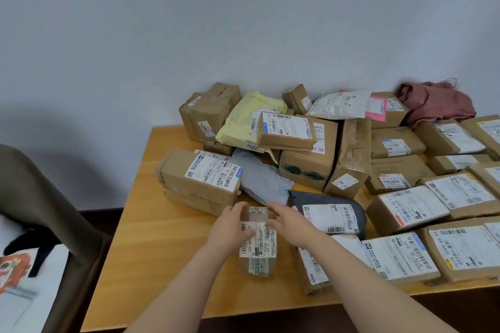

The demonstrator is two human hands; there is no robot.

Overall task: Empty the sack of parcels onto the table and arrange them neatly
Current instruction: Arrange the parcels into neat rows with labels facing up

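- I am grasping a small narrow brown cardboard box [258, 247] with both hands at lower centre of the frame; its white barcode label is facing up.
- My left hand [230, 227] is curling round the box's left side, thumb lying across the label.
- My right hand [290, 226] is gripping the box's right edge near its far end, fingers bent over it.
- Whether the box is resting on the light wooden table [162, 224] or hovering just above it, I cannot tell.
- A loose heap is lying across the middle of the frame: a long brown carton with a white label [200, 178] at its left, a pale grey plastic mailer [263, 180] touching that carton, and a dark grey mailer with a white label [330, 211] just right of my right hand.
- Farther up, a yellow padded mailer [243, 121] is leaning under a flat labelled box [286, 131], and a white plastic mailer [338, 104] is topping the heap's right end.
- Flat cardboard parcels [405, 208] are lying label-up, side by side, along the right edge of the frame.
- A crumpled pink fabric bundle [435, 103] is sitting at upper right, against the wall.
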